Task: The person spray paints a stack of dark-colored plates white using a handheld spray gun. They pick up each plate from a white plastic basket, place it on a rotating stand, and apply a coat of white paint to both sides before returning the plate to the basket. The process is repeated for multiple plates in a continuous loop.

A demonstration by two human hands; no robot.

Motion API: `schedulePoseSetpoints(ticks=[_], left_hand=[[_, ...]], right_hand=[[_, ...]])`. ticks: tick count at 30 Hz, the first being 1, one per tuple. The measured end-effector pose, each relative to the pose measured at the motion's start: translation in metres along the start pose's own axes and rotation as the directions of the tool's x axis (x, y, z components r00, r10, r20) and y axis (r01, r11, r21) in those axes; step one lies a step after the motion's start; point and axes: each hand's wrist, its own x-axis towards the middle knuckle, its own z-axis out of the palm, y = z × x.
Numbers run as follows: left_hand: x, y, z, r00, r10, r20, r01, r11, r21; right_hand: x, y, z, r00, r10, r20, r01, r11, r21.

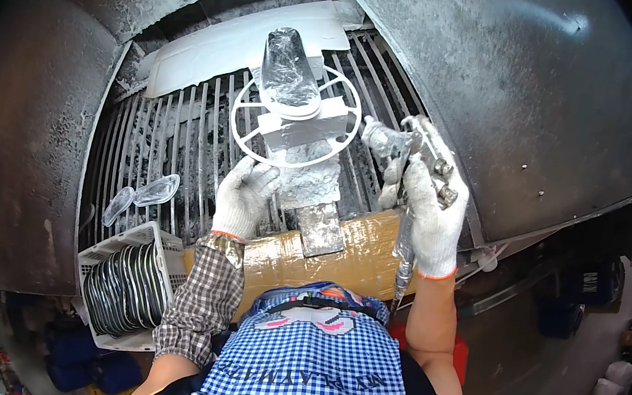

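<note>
My right hand (434, 212), in a white knit glove, grips a paint-spattered metal spray gun (431, 144). The gun's front is wrapped in film and points left; a wrapped hose (404, 260) hangs beneath. My left hand (243, 200), gloved too, has its fingers apart with the tips at the near-left rim of a white spoked wheel (241, 135). At the wheel's middle rises a dark, glossy sole-shaped piece (291, 68) with a pale lower edge. A paint-crusted block (305, 142) stands under it. The gap between gun and piece is plain to see.
Slatted grating (182, 134) lies below, with a white sheet (190, 64) at the back. Two clear sole-shaped pieces (157, 190) rest on the left slats. A white basket (161, 238) holds several dark curved pieces. Metal walls (562, 117) flank both sides; a taped brown roll (368, 255) lies in front.
</note>
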Motion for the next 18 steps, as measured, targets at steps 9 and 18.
schedulePoseSetpoints(ticks=[9,18], left_hand=[[0.008,0.026,-0.010,0.999,0.017,-0.048,-0.018,1.000,-0.006],[0.022,0.049,-0.015,0.992,0.075,-0.097,-0.070,0.996,0.049]], right_hand=[[0.009,0.015,0.005,0.985,0.050,0.163,-0.059,0.997,0.049],[0.030,0.033,0.009,0.973,0.049,0.227,-0.057,0.998,0.028]])
